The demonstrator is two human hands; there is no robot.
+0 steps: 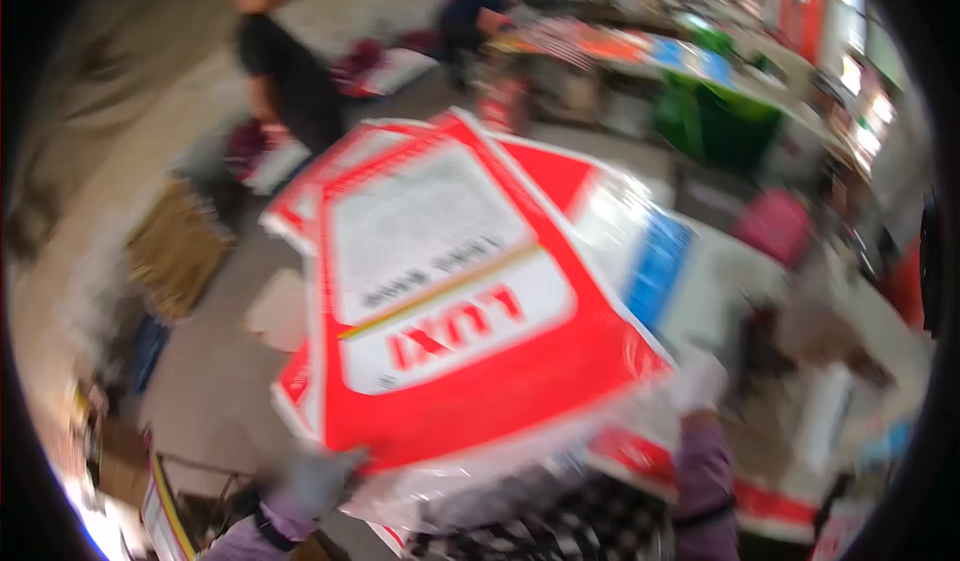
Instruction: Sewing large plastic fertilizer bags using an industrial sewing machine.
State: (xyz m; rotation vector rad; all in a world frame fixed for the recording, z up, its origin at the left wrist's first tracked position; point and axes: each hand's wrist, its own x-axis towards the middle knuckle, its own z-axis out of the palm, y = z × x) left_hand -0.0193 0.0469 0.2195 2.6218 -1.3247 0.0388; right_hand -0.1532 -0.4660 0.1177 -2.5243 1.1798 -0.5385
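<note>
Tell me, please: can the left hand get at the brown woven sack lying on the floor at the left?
Probably not: the left hand grips the lower edge of the big red-and-white sack, and the brown sack lies apart, farther off.

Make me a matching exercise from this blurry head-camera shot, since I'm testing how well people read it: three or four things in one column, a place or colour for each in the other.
Things:
1. big printed sack
2. left hand
3. right hand
4. person in dark clothes

Places or colours:
A. at the sack's lower right edge, in a light glove
B. standing far off, upper left
C. red and white, held up in the middle
D. at the sack's lower left corner, in a light glove

Pairs: 1-C, 2-D, 3-A, 4-B
</note>
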